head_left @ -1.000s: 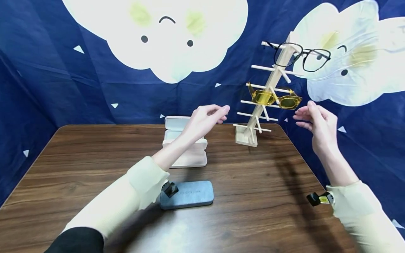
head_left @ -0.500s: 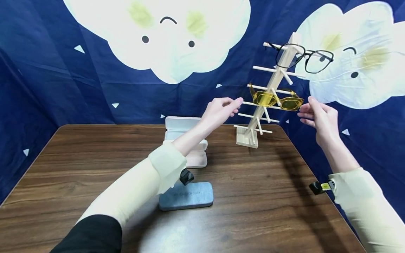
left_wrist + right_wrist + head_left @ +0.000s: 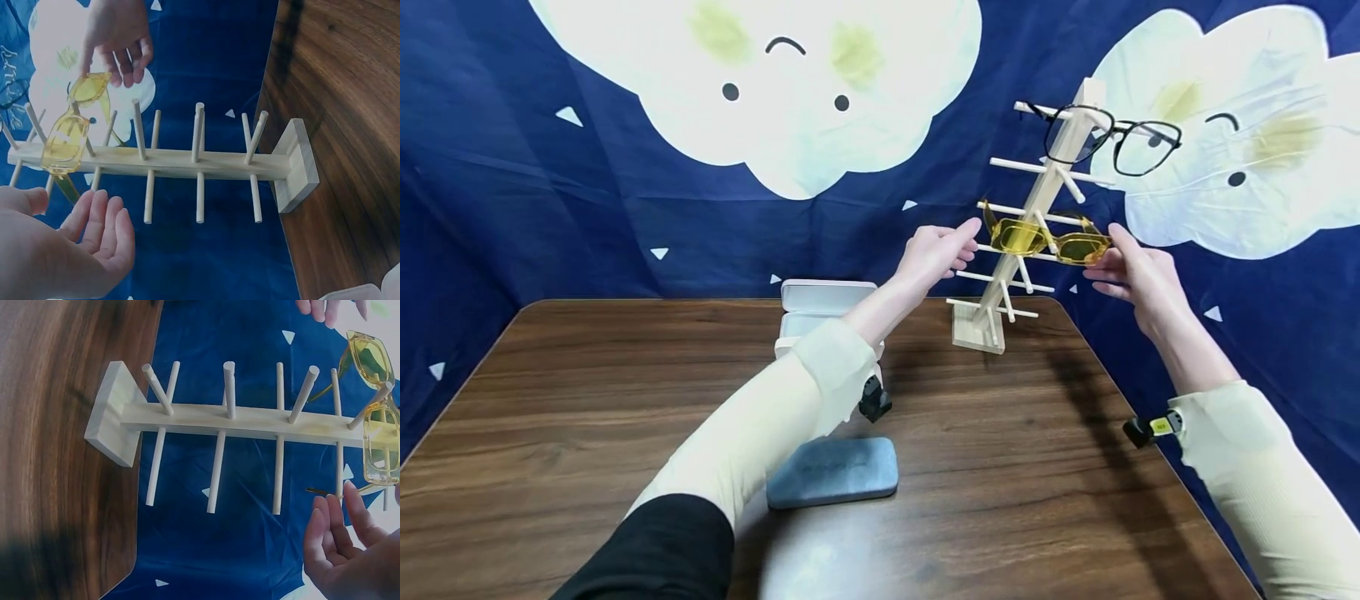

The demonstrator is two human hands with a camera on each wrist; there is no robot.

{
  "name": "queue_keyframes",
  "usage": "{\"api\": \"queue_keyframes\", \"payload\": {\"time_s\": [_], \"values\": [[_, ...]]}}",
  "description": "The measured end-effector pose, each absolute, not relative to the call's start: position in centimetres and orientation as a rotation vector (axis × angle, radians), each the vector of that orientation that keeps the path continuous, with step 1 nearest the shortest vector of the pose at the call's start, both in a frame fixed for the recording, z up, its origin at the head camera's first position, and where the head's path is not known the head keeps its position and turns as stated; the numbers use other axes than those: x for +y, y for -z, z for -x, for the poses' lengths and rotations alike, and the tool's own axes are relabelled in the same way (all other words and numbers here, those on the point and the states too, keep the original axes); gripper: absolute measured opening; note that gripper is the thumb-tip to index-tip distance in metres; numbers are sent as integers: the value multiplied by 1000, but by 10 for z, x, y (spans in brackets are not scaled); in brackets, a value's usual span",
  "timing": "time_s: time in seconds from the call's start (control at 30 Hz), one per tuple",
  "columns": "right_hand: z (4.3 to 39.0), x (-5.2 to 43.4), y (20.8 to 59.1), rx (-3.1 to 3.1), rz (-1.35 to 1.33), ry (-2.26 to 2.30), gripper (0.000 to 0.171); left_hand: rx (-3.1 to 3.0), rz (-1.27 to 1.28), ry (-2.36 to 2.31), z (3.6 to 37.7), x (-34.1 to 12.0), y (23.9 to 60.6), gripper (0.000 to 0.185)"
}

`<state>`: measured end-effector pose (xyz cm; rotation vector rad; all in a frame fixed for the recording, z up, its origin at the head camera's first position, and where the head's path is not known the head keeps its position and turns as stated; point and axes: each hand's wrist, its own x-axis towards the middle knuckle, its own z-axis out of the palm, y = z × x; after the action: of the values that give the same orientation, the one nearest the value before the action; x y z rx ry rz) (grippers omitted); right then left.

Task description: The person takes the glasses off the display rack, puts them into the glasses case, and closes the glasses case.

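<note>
Yellow-framed sunglasses [image 3: 1018,237] hang on the pegs of a slanting-looking wooden display stand [image 3: 1043,192]. My right hand [image 3: 1142,279] is at their right end, thumb in front and fingers behind, overlapping the frame edge. In the right wrist view, the fingers [image 3: 340,528] lie right beside one temple arm, spread from the thumb side. To the left of the sunglasses is my left hand [image 3: 931,254], and the left wrist view shows its thumb and fingers apart, near the other temple [image 3: 66,187]. Black-rimmed eyeglasses [image 3: 1122,127] rest on the top peg.
A blue glasses case [image 3: 835,473] lies closed on the wooden table [image 3: 587,417]. Behind it, an opened white case [image 3: 827,297] is partly covered by my left forearm. A dark blue curtain [image 3: 625,208] with white clouds hangs behind the stand.
Both hands have closed in on the yellow sunglasses: the left moved right and up, the right moved left to their edge. The sunglasses and stand keep their places.
</note>
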<state>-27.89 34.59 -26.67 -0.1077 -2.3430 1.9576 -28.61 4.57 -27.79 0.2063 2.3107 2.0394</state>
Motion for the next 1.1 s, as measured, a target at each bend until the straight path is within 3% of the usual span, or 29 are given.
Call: {"api": "queue_keyframes", "payload": {"time_s": [0.33,1.1], "values": [[284,349,262,-2308,106,-2071,36,2105,-92,-2143,302,64,271,47],[274,346,256,-2066,103,-2359,21,2225,-157,-2068,292,67,260,43]]}}
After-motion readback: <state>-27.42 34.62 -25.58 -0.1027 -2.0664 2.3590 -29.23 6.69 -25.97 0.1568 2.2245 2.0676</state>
